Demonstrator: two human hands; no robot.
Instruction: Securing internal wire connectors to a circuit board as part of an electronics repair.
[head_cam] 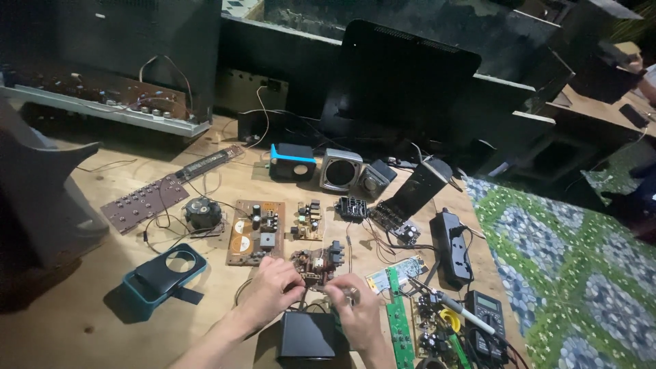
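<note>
My left hand and my right hand meet at the near edge of the wooden table. The left fingers pinch the near edge of a small brown circuit board crowded with dark parts. My right hand's fingertips close on a small shiny part just right of that board. A thin black wire runs down between the hands to a black box, which sits directly below them.
A larger brown board, a small fan, a keypad board and a teal case lie to the left. On the right are green boards, a soldering iron, a multimeter and a power strip. Speakers and a dark monitor stand behind.
</note>
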